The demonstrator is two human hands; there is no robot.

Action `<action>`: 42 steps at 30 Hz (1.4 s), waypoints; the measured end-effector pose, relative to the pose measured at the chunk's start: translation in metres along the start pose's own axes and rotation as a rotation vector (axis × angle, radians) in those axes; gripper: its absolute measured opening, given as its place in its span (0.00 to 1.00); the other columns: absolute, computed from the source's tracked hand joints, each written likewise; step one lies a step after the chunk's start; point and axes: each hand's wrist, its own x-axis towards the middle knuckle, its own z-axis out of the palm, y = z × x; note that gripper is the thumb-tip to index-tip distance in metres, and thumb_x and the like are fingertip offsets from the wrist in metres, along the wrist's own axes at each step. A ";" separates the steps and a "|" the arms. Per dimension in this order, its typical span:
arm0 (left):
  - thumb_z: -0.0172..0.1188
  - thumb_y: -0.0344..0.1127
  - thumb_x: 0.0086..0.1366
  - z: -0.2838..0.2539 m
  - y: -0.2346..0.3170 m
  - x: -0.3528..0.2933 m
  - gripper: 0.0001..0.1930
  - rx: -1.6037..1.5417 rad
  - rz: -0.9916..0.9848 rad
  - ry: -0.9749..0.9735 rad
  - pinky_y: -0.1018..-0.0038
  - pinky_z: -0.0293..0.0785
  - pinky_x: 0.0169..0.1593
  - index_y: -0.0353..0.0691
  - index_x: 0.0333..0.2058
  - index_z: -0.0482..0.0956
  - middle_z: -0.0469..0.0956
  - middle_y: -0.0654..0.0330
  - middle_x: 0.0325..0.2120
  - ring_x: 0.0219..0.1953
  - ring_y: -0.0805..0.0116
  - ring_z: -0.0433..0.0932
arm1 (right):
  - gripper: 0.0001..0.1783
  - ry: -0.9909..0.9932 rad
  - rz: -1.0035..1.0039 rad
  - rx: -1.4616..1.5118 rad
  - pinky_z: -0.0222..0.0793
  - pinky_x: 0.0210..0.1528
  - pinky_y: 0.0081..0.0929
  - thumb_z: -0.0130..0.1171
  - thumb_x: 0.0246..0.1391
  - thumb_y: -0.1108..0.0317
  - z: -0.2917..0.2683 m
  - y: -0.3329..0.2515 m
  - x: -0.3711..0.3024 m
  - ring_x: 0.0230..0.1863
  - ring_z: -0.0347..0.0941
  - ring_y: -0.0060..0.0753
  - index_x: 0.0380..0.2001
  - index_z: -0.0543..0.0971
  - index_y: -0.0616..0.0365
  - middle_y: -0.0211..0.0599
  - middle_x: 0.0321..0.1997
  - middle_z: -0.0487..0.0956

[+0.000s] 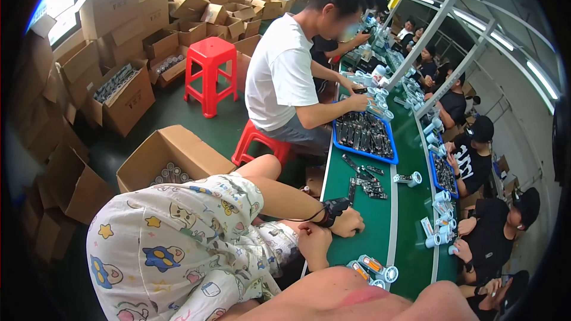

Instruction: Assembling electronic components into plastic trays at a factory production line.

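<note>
Though curled, fingers of left hand and right hand at green table, grasp impossible to tell.

The only view is taken from the person's head, facing downward and obliquely along the green table; one hand appears quite near, the cardboard boxes farther (the fisheye bends straight edges).

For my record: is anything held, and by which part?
Left hand: nothing visibly held. Right hand: beside the black wristband, whether gripping it cannot be told.
</note>
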 end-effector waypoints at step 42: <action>0.58 0.35 0.56 -0.012 0.008 -0.003 0.09 -0.102 -0.120 0.044 0.62 0.79 0.46 0.46 0.33 0.85 0.82 0.60 0.32 0.41 0.57 0.81 | 0.08 0.021 -0.015 0.039 0.72 0.37 0.40 0.59 0.41 0.79 -0.004 -0.004 -0.001 0.28 0.78 0.48 0.20 0.85 0.54 0.41 0.23 0.82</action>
